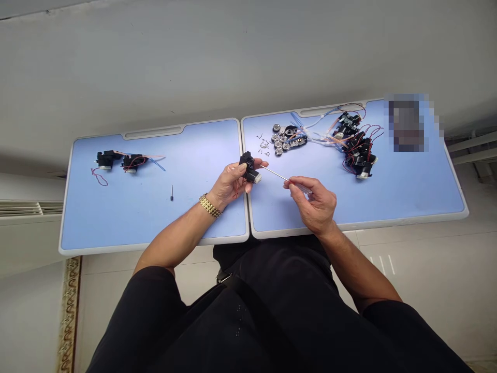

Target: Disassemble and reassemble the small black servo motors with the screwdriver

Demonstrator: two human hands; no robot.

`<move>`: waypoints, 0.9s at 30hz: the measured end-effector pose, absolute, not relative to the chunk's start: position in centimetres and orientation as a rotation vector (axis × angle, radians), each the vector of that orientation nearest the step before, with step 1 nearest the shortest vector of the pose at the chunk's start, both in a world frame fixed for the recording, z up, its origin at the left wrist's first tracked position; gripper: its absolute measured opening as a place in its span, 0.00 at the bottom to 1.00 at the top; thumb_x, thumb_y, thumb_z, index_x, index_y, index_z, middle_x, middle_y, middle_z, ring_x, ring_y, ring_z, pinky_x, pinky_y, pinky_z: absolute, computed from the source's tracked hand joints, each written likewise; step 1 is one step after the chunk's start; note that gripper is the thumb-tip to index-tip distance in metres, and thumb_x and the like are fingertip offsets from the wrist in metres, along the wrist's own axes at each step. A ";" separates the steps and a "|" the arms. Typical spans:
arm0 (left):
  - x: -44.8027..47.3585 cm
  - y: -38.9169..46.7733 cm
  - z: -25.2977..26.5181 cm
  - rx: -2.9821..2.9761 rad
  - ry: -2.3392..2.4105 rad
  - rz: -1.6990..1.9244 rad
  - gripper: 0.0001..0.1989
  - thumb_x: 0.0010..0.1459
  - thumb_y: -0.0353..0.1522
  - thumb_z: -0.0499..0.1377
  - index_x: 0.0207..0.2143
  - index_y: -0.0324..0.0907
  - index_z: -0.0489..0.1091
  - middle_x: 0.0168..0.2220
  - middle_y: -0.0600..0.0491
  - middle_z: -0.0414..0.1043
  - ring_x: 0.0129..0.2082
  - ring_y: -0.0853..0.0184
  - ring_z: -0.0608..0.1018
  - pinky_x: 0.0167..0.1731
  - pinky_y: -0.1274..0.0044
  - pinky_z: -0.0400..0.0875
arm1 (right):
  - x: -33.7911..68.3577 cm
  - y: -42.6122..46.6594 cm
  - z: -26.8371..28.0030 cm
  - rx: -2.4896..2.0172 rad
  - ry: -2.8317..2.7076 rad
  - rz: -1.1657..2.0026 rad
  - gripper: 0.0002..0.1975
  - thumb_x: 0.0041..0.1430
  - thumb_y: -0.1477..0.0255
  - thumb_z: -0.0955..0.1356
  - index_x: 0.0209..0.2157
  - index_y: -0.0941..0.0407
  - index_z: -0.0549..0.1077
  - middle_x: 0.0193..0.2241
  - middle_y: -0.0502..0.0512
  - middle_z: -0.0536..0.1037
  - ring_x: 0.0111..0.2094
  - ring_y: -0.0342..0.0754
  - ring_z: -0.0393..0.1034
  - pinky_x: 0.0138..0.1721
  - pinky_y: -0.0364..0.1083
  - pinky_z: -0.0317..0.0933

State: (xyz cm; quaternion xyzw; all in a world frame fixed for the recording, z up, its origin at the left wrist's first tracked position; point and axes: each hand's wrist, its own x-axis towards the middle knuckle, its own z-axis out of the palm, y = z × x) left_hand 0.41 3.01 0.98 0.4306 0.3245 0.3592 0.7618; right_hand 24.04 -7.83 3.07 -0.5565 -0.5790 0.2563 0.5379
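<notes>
My left hand [230, 182] is closed around a small black motor unit [249, 168] with a white round end and a red wire. It holds the unit above the seam between the two table halves. A screwdriver [276, 173] with a thin metal shaft and a clear handle is gripped in my right hand [313, 203]. Its tip points left and reaches close to the motor unit; whether it touches cannot be told. Just beyond my hands lie loose small screws [264, 145] and several round metal-and-black parts [278, 139].
Two wired motor units [134, 163] lie on the left table half [89, 217]. A small dark-ended pin-like tool [172, 193] rests nearer. On the right half [419, 191], a pile of wired motor units [359, 150] sits with blue tubes. A blurred-out patch [406, 124] covers the far right corner.
</notes>
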 end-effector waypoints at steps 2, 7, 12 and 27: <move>0.4 3.0 1.0 0.928 0.704 0.775 0.35 0.58 0.56 0.73 0.56 0.38 0.84 0.62 0.35 0.81 0.26 0.74 0.82 0.16 0.83 0.68 | 24.0 -7.8 3.1 -1.313 -1.374 0.608 0.07 0.73 0.67 0.73 0.50 0.49 0.83 0.42 0.54 0.91 0.41 0.52 0.88 0.46 0.53 0.83; 0.3 3.0 1.0 0.953 0.712 0.765 0.35 0.60 0.56 0.71 0.57 0.39 0.83 0.63 0.35 0.81 0.23 0.76 0.80 0.14 0.83 0.64 | 24.0 -7.8 3.3 -1.349 -1.384 0.578 0.07 0.73 0.67 0.73 0.49 0.49 0.83 0.42 0.55 0.91 0.40 0.52 0.88 0.46 0.53 0.83; 0.3 3.0 0.9 0.937 0.693 0.761 0.34 0.60 0.55 0.72 0.57 0.39 0.83 0.63 0.35 0.81 0.23 0.76 0.81 0.13 0.83 0.61 | 24.1 -7.8 3.3 -1.330 -1.395 0.563 0.07 0.72 0.68 0.73 0.49 0.50 0.83 0.41 0.55 0.91 0.41 0.52 0.88 0.47 0.52 0.83; 0.2 2.7 0.8 0.917 0.705 0.768 0.35 0.60 0.53 0.73 0.59 0.39 0.83 0.64 0.35 0.80 0.24 0.73 0.83 0.09 0.84 0.57 | 24.6 -7.3 3.4 -1.078 -1.798 0.001 0.21 0.69 0.84 0.72 0.57 0.49 0.82 0.44 0.55 0.91 0.42 0.53 0.90 0.45 0.50 0.84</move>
